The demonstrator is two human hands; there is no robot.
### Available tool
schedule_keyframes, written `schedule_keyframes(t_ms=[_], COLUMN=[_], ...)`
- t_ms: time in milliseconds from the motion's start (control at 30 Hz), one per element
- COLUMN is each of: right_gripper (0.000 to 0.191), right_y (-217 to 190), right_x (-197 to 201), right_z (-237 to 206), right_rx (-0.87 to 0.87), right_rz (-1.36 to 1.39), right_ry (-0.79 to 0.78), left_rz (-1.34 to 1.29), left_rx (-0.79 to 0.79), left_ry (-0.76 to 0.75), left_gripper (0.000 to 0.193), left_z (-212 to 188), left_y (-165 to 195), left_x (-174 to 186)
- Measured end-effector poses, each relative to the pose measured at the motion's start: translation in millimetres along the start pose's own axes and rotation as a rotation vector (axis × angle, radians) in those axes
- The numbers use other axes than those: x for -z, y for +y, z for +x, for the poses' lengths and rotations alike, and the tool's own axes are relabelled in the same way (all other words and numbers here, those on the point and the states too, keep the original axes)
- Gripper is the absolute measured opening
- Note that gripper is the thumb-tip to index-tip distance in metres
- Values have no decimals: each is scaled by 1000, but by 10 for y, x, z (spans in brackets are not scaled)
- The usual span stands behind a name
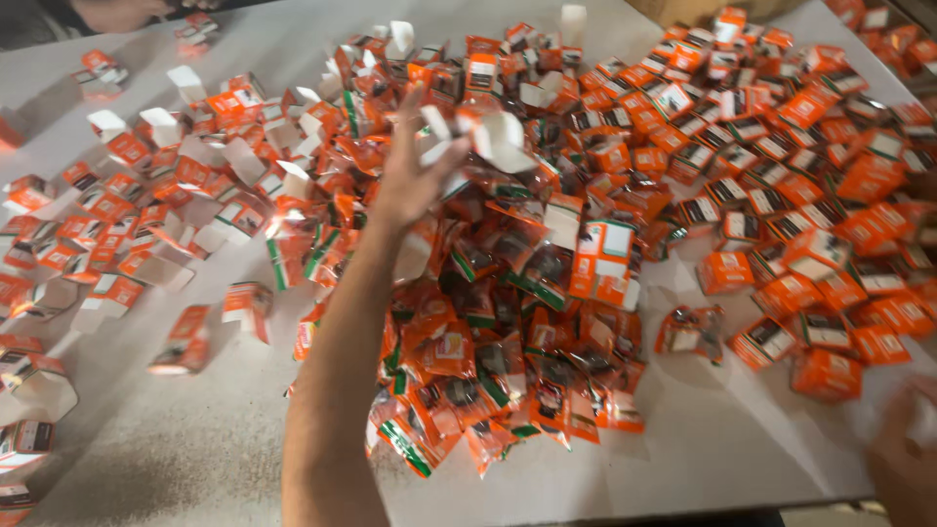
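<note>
My left hand (410, 176) reaches out over the middle of the table, arm stretched from the bottom edge. Its fingertips grip a small orange box with open white flaps (500, 139), lifted just above the heap and blurred. Below the hand lies a pile of orange plastic sachets (488, 371). My right hand (903, 464) shows only in part at the bottom right corner near the table's edge; it is blurred, and whether it holds anything is unclear.
Several closed orange boxes (781, 166) crowd the right half of the white table (195, 439). Open boxes with white flaps (166, 195) are scattered on the left. Another person's hand (122, 12) rests at the far top left.
</note>
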State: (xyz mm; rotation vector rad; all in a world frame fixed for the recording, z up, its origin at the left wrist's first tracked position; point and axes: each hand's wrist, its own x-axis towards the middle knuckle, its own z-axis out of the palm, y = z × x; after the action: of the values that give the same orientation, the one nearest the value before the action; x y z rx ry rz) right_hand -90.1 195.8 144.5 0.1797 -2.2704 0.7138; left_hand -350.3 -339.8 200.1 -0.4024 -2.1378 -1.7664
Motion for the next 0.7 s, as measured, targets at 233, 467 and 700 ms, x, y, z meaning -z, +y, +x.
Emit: schedule_keyframes(t_ms=[233,467,700], right_gripper=[84,76,109], right_y=[-1005,-953,-717], right_x=[-1162,-769,-297], right_z=[1102,1200,756], right_rx=[572,362,245], right_rz=[202,401,761], right_ry=[-414,-408,-872], left_rz=[65,282,953], left_rx=[-290,-351,-653], left_ry=[-144,4,-345], left_gripper=[68,50,73], left_z=[124,-1330,-2452], left_y=[860,1904,1979], left_x=[-1270,-1305,-2087])
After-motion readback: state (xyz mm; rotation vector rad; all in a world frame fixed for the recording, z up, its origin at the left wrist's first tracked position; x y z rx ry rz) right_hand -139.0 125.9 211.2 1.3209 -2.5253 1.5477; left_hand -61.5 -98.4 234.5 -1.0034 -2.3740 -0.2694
